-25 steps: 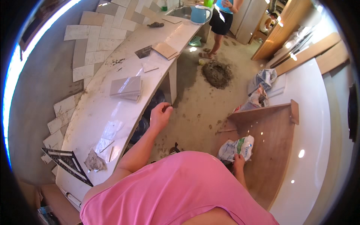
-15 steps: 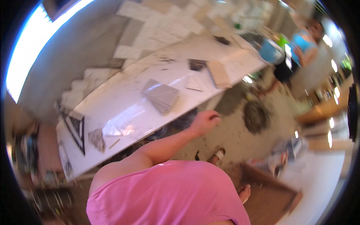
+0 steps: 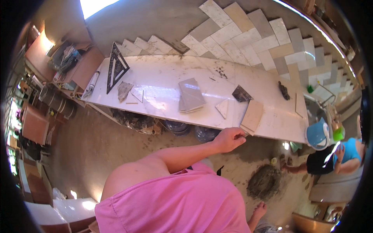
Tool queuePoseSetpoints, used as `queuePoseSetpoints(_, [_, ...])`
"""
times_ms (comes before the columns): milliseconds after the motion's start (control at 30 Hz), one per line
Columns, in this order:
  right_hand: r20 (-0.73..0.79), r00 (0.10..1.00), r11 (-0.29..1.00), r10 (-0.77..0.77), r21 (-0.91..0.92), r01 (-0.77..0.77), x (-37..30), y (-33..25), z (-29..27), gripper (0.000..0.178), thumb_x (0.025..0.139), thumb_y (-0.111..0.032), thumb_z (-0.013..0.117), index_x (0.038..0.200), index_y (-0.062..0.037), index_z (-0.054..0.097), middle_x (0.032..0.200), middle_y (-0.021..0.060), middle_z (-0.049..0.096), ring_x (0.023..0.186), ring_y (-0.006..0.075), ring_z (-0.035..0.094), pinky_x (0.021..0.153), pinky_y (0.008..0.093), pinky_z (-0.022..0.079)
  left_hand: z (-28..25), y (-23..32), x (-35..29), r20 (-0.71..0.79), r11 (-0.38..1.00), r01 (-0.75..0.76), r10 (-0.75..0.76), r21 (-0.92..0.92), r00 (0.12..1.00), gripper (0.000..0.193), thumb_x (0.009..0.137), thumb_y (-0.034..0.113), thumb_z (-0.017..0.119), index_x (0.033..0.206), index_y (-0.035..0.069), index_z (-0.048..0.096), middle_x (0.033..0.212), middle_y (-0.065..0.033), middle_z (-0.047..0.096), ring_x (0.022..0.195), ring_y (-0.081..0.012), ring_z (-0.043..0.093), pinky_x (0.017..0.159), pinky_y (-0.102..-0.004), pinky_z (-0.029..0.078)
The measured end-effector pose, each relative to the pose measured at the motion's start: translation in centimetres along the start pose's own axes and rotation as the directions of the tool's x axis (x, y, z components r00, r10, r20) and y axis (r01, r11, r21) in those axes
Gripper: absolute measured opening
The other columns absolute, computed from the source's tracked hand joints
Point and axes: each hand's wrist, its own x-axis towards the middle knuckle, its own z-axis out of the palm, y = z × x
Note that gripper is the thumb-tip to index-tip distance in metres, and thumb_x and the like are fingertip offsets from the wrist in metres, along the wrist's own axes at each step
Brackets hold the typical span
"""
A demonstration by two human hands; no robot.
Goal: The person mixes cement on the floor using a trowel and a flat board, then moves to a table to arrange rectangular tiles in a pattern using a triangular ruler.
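View has swung since the earlier frame: I now see the whole white counter (image 3: pixel 163 83) across the top, and the hand that hovered short of it has reached its near edge. Left hand (image 3: pixel 230 139) is stretched forward from the pink shirt (image 3: pixel 175 202), fingers curled narrow, tips touching the beige tile (image 3: pixel 252 115) overhanging the edge. Whether it grips the tile, I cannot tell. Grey tile stack (image 3: pixel 191 95) lies left of it. Right hand not in view.
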Motion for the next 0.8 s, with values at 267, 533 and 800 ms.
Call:
queuePoseSetpoints(267, [0.056, 0.99, 0.975, -0.128, -0.175, 0.136, 4.4, -8.4, 3.0, 0.03, 0.099, -0.027, 0.058, 0.085, -0.0008, 0.055, 0.071, 0.0076, 0.052, 0.056, 0.0173, 0.046, 0.05, 0.0346, 0.037, 4.9, -0.9, 6.3, -0.114, 0.988, -0.019, 0.002, -0.152, 0.994, 0.02, 0.092, 0.012, 0.071, 0.106, -0.001, 0.067, 0.087, -0.0072, 0.067, 0.078, -0.0106, 0.062, 0.071, -0.0278, 0.052])
queuePoseSetpoints(533, [-0.288, 0.957, 0.944, -0.029, -0.322, -0.068, 9.6, -8.1, -0.4, 0.026, 0.092, -0.018, 0.06, 0.072, -0.0061, 0.05, 0.061, 0.0078, 0.041, 0.055, 0.0165, 0.034, 0.052, 0.0412, 0.032, 11.8, -0.8, 11.5, -0.143, 0.982, -0.043, 0.017, -0.184, 0.99, 0.019, 0.088, 0.014, 0.072, 0.101, 0.0, 0.067, 0.084, -0.011, 0.068, 0.076, -0.0181, 0.066, 0.068, -0.0329, 0.052])
queuePoseSetpoints(800, [-0.002, 0.999, 0.809, 0.044, -0.587, -0.037, 22.7, -0.5, -2.8, 0.04, 0.098, -0.031, 0.061, 0.074, -0.0024, 0.048, 0.065, 0.0105, 0.047, 0.057, 0.019, 0.038, 0.056, 0.0412, 0.036, 13.7, 1.4, 13.5, -0.253, 0.997, -0.073, 0.073, 0.011, 0.965, 0.018, 0.089, 0.012, 0.072, 0.102, 0.0, 0.067, 0.09, -0.0114, 0.068, 0.08, -0.0197, 0.067, 0.072, -0.0331, 0.053])
